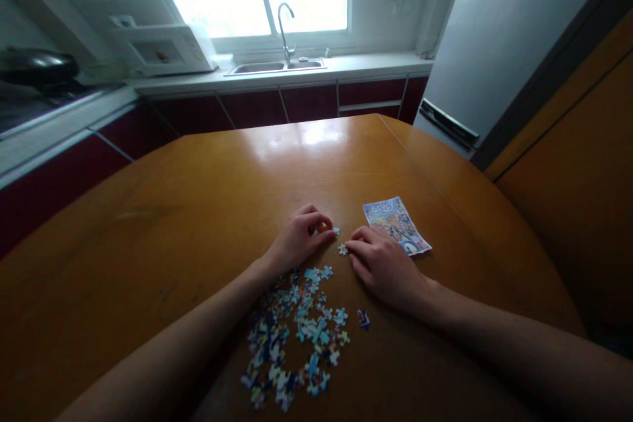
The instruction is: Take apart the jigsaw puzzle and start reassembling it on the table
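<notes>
My left hand (305, 234) rests over the middle of the wooden table with its fingers curled and thumb and fingertips close together. A small light-blue puzzle piece (337, 231) shows at those fingertips, partly hidden. My right hand (383, 260) lies palm down to the right, its fingers bent together, the fingertips at the edge of a pale puzzle piece (342, 249) on the table. Beneath its knuckles, a colourful picture sheet (395, 221) is partly covered. Closer to me spreads a loose pile of puzzle pieces (311, 330), with one dark piece (363, 318) apart on its right.
The large wooden table (198, 191) has angled far edges. Beyond it are a counter with a sink (260, 68) and tap (283, 26), a white microwave (163, 49), and a pan (39, 66) on the left. A fridge (504, 33) stands on the right.
</notes>
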`<move>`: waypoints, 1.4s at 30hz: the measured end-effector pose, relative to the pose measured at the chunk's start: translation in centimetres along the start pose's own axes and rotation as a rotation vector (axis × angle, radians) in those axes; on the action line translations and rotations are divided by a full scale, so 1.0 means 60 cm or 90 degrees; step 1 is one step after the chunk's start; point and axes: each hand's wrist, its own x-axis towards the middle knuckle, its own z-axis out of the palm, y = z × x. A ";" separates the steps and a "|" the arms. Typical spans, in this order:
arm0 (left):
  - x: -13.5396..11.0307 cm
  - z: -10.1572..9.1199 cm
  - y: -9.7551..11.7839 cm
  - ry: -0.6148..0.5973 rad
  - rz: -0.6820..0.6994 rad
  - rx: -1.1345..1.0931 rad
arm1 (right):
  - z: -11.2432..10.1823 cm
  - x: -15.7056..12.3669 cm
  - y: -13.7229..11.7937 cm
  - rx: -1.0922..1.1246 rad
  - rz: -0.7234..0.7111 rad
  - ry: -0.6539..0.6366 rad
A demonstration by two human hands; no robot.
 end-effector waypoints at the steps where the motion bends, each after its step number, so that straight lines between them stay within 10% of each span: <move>1: 0.000 0.000 0.000 -0.001 0.001 -0.001 | 0.000 0.000 0.000 -0.001 0.001 -0.001; 42: -0.002 0.004 -0.002 -0.043 0.014 -0.019 | -0.001 0.001 0.007 0.014 0.010 0.013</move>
